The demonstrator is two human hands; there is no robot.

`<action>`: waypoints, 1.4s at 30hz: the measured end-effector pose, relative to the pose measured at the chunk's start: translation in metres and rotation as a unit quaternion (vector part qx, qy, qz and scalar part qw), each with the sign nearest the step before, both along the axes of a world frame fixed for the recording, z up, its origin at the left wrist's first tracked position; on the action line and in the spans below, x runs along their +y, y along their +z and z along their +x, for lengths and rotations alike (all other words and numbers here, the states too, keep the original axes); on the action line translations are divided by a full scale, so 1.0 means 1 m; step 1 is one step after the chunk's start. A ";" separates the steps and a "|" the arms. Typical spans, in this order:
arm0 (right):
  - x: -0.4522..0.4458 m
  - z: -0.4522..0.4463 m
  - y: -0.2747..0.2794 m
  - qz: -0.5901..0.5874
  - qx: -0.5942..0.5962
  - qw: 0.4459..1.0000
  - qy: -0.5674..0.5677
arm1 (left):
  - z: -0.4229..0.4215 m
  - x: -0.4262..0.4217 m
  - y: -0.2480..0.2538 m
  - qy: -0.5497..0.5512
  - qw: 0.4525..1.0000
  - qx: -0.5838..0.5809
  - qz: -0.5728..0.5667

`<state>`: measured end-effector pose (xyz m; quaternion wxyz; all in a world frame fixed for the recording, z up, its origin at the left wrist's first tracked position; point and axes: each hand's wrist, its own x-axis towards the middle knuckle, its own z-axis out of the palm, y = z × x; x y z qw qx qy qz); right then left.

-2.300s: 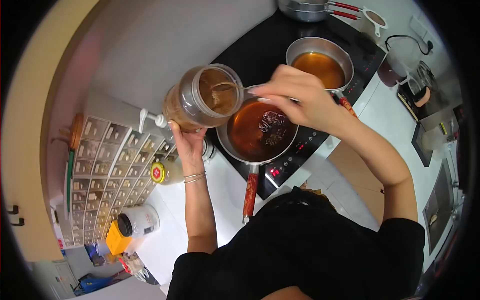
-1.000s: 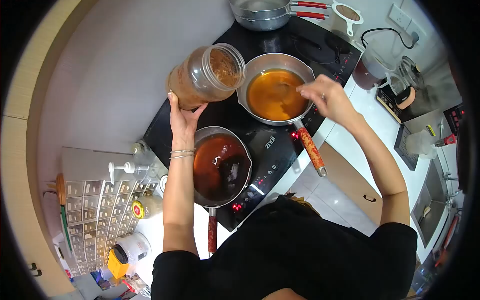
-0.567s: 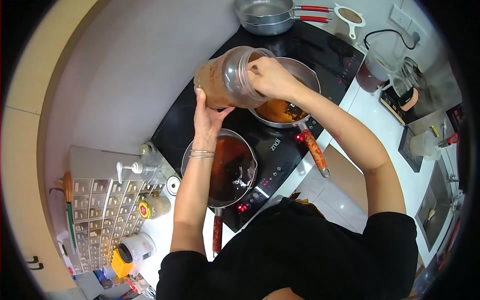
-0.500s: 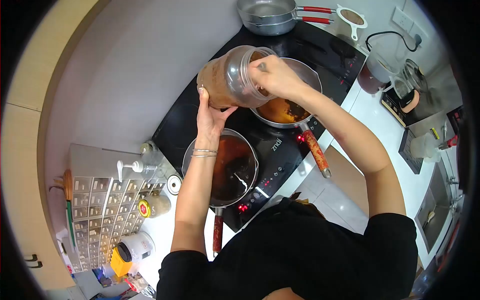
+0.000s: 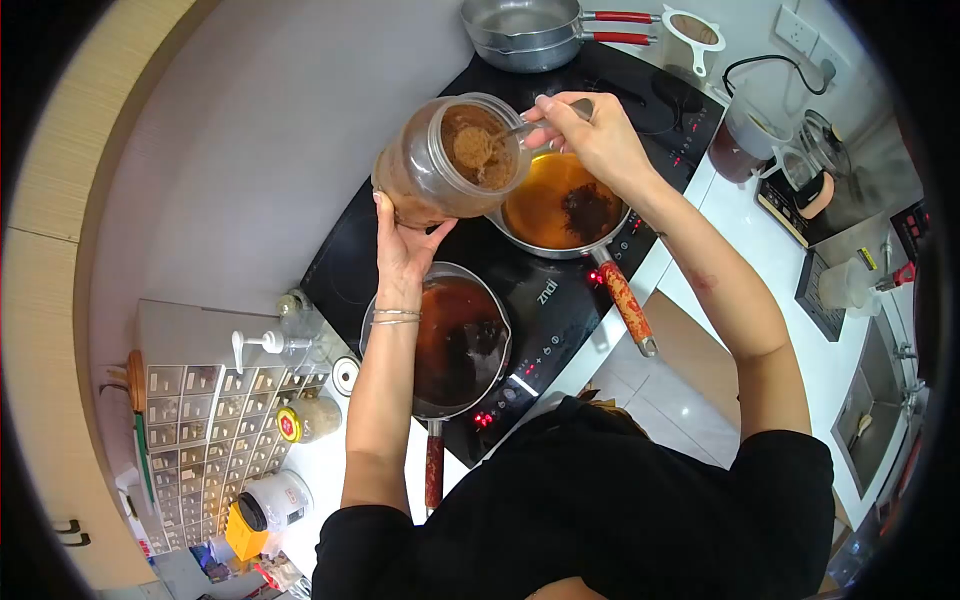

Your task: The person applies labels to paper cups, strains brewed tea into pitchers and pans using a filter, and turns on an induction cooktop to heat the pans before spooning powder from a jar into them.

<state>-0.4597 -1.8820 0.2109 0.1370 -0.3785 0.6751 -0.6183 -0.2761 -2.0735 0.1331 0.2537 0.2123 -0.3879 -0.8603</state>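
Note:
My left hand (image 5: 403, 248) grips a large clear plastic jar (image 5: 408, 160) from below, its mouth tilted up and to the right. Brown powder fills part of the jar. Pinched in my right hand (image 5: 598, 140) is a metal spoon (image 5: 518, 130), whose bowl holds a heap of the powder (image 5: 473, 148) inside the jar's mouth. Just below my right hand, a saucepan (image 5: 555, 252) contains amber liquid with a dark clump in it. Closer to my body, a second saucepan (image 5: 508, 345) holds dark brown liquid, partly behind my left forearm.
Both saucepans stand on a black cooktop (image 5: 545, 310), their red-patterned handles pointing toward me. Stacked pans (image 5: 525, 50) sit at the far end. On the left are a small-drawer cabinet (image 5: 215, 400) and a yellow-lidded jar (image 5: 315, 418). A pitcher (image 5: 735, 155) stands right, with a sink (image 5: 870, 410) beyond.
My right hand has drawn back to the right out of the jar, bringing the powder-heaped spoon into view. The jar's mouth has turned more toward me and shifted slightly left.

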 end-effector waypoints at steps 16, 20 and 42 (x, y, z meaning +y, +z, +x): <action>0.043 -0.014 -0.005 -0.035 -0.099 0.994 -0.008 | 0.013 -0.014 0.003 0.050 0.998 -0.029 0.009; 0.075 -0.012 -0.055 0.075 0.351 0.933 0.021 | 0.039 -0.021 0.009 0.084 0.996 -0.023 -0.002; -0.121 0.523 0.017 0.139 0.442 0.676 0.573 | 0.512 0.133 -0.072 0.375 0.895 0.111 0.212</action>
